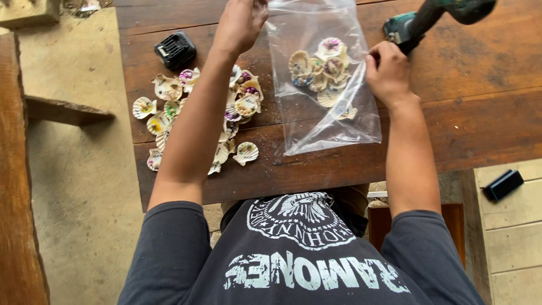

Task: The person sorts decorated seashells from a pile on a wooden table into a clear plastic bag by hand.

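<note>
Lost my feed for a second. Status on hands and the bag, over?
Left hand and right hand grip the clear plastic bag by its edges. Painted scallop shells inside; more shells loose on the wooden table. Nothing obstructing.

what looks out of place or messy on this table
The loose shells lie in a scattered heap on the wooden table, some under the left arm. A green power drill lies right beside the right hand, which touches the clear bag of shells. Nothing looks broken or spilled.
</note>
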